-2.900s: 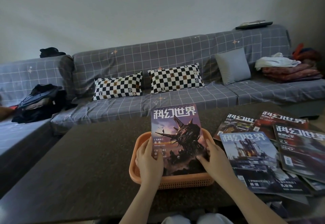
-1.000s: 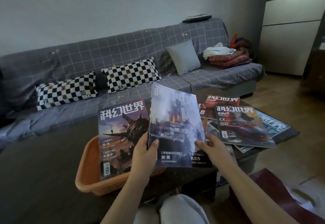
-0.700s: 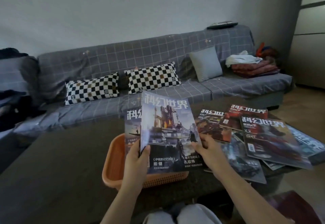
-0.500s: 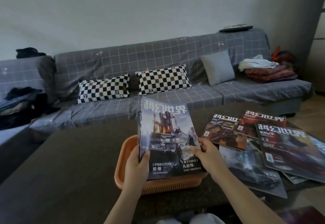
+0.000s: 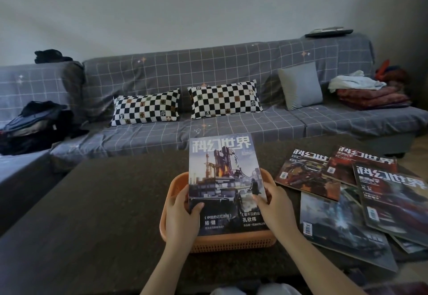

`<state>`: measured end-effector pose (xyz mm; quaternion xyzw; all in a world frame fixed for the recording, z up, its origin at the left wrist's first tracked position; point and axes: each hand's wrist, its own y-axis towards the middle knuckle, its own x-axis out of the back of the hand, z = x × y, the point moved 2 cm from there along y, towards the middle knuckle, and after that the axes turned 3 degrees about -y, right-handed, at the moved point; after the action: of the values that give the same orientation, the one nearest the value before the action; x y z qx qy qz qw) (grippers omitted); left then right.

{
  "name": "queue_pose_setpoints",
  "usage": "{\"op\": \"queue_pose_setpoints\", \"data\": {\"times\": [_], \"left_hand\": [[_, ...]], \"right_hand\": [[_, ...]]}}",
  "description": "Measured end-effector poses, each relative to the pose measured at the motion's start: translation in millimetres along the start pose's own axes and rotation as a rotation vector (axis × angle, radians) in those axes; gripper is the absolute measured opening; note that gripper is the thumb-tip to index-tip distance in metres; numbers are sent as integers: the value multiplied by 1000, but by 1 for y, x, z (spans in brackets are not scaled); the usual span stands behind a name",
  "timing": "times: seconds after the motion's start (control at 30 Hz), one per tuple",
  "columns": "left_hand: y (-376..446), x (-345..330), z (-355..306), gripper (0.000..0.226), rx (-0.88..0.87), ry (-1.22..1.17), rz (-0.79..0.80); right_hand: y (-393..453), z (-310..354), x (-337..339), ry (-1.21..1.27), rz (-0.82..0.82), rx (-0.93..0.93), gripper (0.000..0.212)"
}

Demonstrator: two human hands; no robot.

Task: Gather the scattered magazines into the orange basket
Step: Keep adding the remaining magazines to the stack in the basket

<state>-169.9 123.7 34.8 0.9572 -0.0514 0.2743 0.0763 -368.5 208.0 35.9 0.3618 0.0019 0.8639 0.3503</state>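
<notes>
I hold a magazine with a blue industrial-tower cover over the orange basket on the dark table. My left hand grips its left edge, thumb on the cover. My right hand grips its right edge. The magazine leans with its lower end inside the basket and hides whatever lies under it. Several more magazines lie scattered on the table to the right, among them a robot cover, a red cover and a dark blue cover.
The dark table stretches left of the basket. Behind it stands a grey checked sofa with two chequered pillows, a grey cushion, folded blankets and a black bag.
Both hands carried the blue-cover magazine from the right pile leftward and lowered it into the basket, over the purple-cover magazine placed there earlier. The view swung back left.
</notes>
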Motion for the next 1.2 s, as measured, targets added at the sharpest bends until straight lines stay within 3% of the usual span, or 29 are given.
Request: {"op": "queue_pose_setpoints", "data": {"times": [0.17, 0.37, 0.47, 0.53, 0.6, 0.67, 0.77, 0.97, 1.1, 1.2], "left_hand": [[5, 0, 6, 55, -18, 2, 34], [15, -6, 15, 51, 65, -124, 70], [26, -9, 12, 56, 259, -202, 194], [40, -10, 8, 59, 359, -261, 299], [56, -8, 3, 58, 376, -337, 373], [70, -8, 0, 64, 350, -404, 424], [84, -12, 6, 71, 318, -472, 430], [84, -14, 8, 64, 235, -672, 421], [85, -2, -3, 87, 176, -766, 408], [94, 10, -12, 100, 60, -811, 410]], "right_hand": [[2, -2, 3, -46, -9, -4, 57], [8, -9, 3, -154, 104, -18, 47], [22, -5, 2, -8, 235, -23, 56], [37, 0, 0, 171, 371, -180, 58], [54, 4, -4, 426, 472, -352, 49], [69, 8, -7, 553, 516, -411, 32], [80, 3, -16, 560, 498, -447, 29], [82, 6, -19, 580, 364, -343, 29], [88, 14, -8, 550, 305, -188, 36], [90, 23, 2, 663, 223, -81, 48]]}}
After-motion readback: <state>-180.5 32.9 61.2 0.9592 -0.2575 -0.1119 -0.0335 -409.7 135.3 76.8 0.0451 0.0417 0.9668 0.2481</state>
